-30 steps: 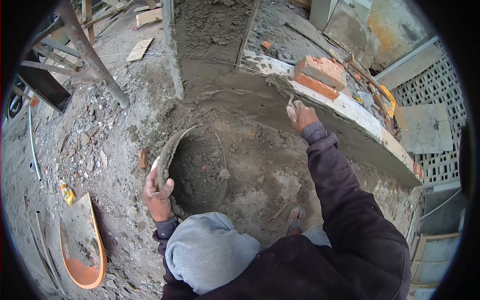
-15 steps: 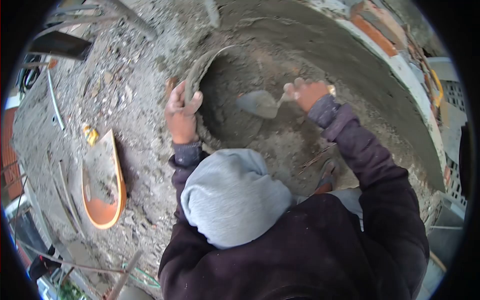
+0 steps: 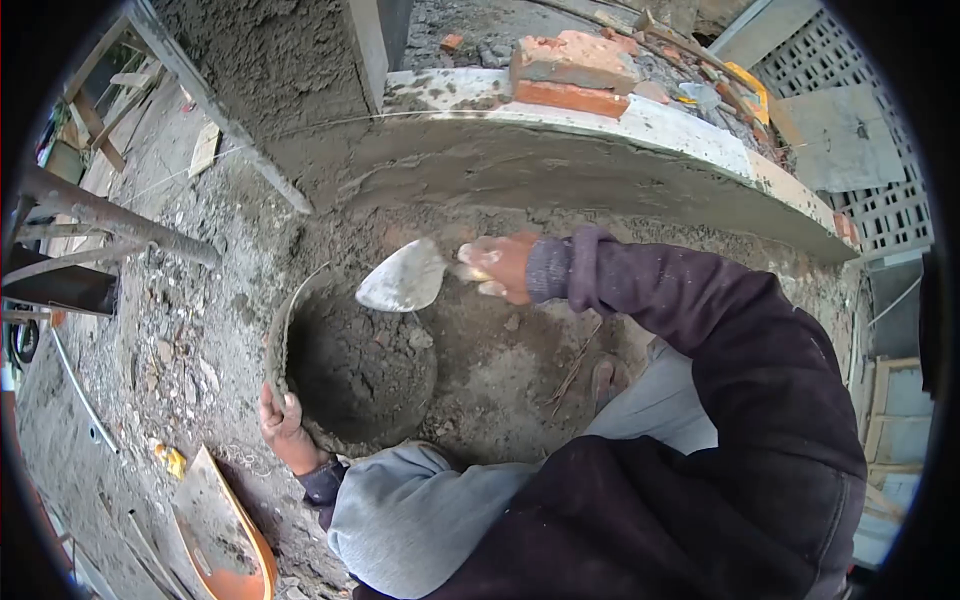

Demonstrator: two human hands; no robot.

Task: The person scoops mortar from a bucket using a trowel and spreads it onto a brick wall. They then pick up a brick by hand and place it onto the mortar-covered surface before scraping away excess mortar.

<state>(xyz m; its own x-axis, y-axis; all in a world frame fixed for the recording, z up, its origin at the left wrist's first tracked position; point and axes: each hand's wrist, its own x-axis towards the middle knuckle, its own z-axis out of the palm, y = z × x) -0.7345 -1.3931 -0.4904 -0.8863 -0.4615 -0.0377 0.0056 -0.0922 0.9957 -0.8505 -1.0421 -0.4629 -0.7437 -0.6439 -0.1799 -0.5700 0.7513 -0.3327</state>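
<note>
My right hand [image 3: 500, 266] is wrapped around the handle of a trowel [image 3: 402, 278]. Its pale, mortar-smeared blade points left, over the far right edge of a round mortar pan [image 3: 283, 335]. Grey, crumbly mortar [image 3: 375, 355] lies inside the pan, heaped toward its right side. At the pan's near left rim, my left hand [image 3: 285, 432] grips the edge, with the thumb at the rim and the fingers on the outside.
Behind the pan runs a low wall [image 3: 600, 175] with wet plaster, and bricks [image 3: 572, 75] sit on its ledge. Metal poles [image 3: 120, 215] stand at left. An orange-edged, cut-open container [image 3: 225, 530] lies at lower left on rubble-strewn ground.
The view has swung toward the wall. The trowel has come up from low inside the pan to above its far edge. My left hand stays on the rim, and the pan looks less tilted.
</note>
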